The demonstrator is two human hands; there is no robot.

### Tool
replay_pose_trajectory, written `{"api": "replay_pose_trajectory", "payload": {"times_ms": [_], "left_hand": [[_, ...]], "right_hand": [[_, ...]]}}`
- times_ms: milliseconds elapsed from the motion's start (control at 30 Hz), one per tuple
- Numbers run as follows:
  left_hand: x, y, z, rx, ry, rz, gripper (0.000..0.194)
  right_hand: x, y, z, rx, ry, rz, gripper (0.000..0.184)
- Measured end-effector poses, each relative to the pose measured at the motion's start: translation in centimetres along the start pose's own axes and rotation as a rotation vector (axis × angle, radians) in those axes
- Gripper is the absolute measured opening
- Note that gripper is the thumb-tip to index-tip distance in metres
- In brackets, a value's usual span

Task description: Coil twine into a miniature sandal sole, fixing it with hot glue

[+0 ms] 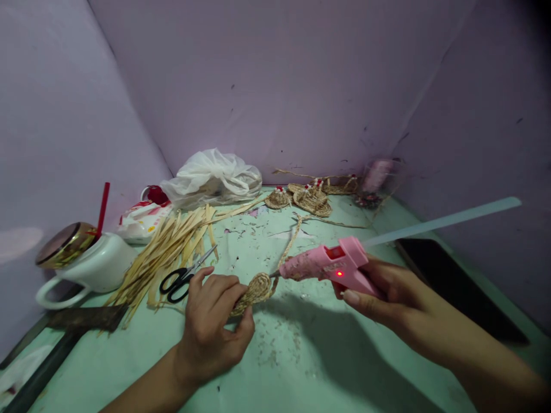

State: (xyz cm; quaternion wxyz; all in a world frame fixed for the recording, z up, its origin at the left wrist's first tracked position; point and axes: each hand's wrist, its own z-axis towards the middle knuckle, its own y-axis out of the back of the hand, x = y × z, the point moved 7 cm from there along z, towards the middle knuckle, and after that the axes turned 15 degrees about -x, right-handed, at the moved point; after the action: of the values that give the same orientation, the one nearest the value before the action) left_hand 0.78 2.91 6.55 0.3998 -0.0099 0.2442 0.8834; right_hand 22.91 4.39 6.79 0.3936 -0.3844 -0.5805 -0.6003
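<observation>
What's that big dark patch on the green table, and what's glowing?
In the head view, a soft-edged shadow darkens the green table below the right hand and pink glue gun; in the same view, a red light glows on the gun, and a pale spot shows on the left wall.

The left hand and right hand are bare, with slender fingers and narrow wrists. The right thumbnail has a smooth, rounded edge. The left forearm and right forearm are slim and bare too, as far as the view reaches.
</observation>
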Motion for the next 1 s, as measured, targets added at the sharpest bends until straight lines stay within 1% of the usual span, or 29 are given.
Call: {"api": "replay_pose_trajectory", "payload": {"times_ms": [233,533,867,1000], "left_hand": [[-0.5,-0.1,0.2,-0.005,-0.049,0.0,0.024],[-1.0,-0.2,0.3,0.002,-0.106,0.02,0.024],[-1.4,-0.3,0.4,0.01,-0.149,0.041,0.023],[-1.5,-0.4,0.4,0.009,-0.175,0.054,0.022]], "right_hand": [[-0.3,0.1,0.1,-0.015,-0.022,0.026,0.016],[-0.5,0.1,0.0,-0.001,-0.028,0.007,0.021],[-0.5,0.1,0.1,-0.012,-0.028,0.019,0.019],[-0.2,-0.2,0.1,0.005,-0.031,0.051,0.016]]}}
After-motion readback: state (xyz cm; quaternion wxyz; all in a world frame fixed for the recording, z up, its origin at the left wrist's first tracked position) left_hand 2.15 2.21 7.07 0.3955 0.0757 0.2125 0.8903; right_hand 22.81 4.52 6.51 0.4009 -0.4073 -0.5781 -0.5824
